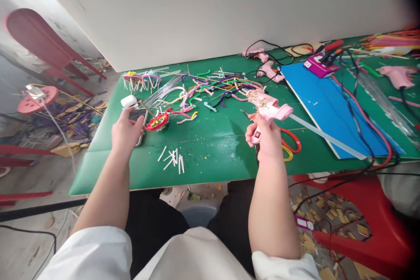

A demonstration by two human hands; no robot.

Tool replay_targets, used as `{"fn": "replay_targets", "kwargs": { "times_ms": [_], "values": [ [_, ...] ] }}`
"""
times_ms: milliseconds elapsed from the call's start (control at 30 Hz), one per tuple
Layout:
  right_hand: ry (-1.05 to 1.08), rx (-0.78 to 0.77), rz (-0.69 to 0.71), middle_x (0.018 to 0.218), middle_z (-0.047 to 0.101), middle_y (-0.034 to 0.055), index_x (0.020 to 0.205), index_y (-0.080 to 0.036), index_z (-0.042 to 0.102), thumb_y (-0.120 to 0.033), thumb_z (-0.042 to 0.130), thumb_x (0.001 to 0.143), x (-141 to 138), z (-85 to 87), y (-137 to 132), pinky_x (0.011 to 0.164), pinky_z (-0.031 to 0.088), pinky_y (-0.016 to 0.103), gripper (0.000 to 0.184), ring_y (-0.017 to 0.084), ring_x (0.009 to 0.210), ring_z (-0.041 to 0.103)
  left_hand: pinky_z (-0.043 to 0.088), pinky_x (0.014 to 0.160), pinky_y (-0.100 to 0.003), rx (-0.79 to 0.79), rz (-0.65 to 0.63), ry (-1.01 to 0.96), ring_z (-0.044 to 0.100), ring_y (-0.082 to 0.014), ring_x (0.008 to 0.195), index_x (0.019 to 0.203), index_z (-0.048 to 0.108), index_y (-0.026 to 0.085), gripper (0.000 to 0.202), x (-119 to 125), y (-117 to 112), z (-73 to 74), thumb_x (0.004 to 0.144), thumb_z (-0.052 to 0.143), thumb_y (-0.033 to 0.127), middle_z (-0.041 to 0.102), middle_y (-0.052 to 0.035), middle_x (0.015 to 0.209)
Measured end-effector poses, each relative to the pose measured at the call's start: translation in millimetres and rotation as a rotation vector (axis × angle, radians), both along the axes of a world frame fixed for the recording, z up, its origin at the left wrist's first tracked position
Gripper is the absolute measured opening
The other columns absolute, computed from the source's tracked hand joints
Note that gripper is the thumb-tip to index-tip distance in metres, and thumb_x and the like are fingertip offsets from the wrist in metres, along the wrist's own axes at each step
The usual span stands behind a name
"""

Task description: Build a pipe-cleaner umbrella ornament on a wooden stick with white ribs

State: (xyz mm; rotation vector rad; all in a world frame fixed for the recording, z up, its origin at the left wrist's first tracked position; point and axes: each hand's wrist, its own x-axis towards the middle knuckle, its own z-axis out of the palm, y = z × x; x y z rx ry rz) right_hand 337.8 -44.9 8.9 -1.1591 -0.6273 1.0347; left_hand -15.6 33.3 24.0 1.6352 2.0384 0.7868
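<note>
My right hand [266,136] is closed round the grip of a pink glue gun [267,107], which has a clear glue stick [328,136] trailing out to the right. My left hand [126,131] rests on the green table [210,148], its fingers pinched on a thin stick that carries a red and yellow pipe-cleaner piece [158,121]. A phone [139,127] lies partly under that hand. Several short white sticks [173,159] lie between my hands.
A tangle of coloured pipe cleaners [210,87] covers the table's far middle. Two small pipe-cleaner figures [141,79] and a white earbud case [128,101] sit at far left. Red scissors [290,142], a blue board [328,105], cables, more glue guns and a red stool [361,223] are to the right.
</note>
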Motion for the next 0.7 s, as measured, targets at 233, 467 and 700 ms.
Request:
{"fn": "replay_targets", "kwargs": {
  "times_ms": [233,467,700],
  "values": [
    [-0.026,0.002,-0.013,0.042,0.055,-0.0068,0.081,-0.017,0.062,-0.047,0.073,0.071,-5,-3.6,3,0.025,0.030,0.017,0.034,0.009,0.030,0.045,0.046,0.041,-0.026,-0.245,0.160,-0.338,0.064,-0.0217,0.044,0.148,0.027,0.017,0.075,8,-2,-16.1,0.086,0.057,0.045,0.063,-0.0007,0.053],
    [-0.030,0.013,-0.004,0.043,0.055,-0.0063,0.082,-0.017,0.062,-0.047,0.072,0.071,-4,-2.9,1,0.026,0.031,0.017,0.033,0.009,0.032,0.046,0.050,0.039,-0.023,-0.305,0.157,-0.564,0.066,-0.0201,0.046,0.146,0.027,0.019,0.080,11,1,-19.0,0.078,0.069,0.027,0.068,-0.0040,0.064],
    [-0.018,0.037,-0.050,0.043,0.055,-0.0062,0.081,-0.017,0.063,-0.045,0.072,0.072,-3,0.4,-1,0.026,0.031,0.018,0.031,0.010,0.032,0.046,0.054,0.046,-0.019,-0.107,0.186,-0.740,0.066,-0.0118,0.051,0.123,0.051,0.016,0.056,12,-6,-18.9,0.072,0.070,0.011,0.068,-0.0008,0.072]
  ]
}}
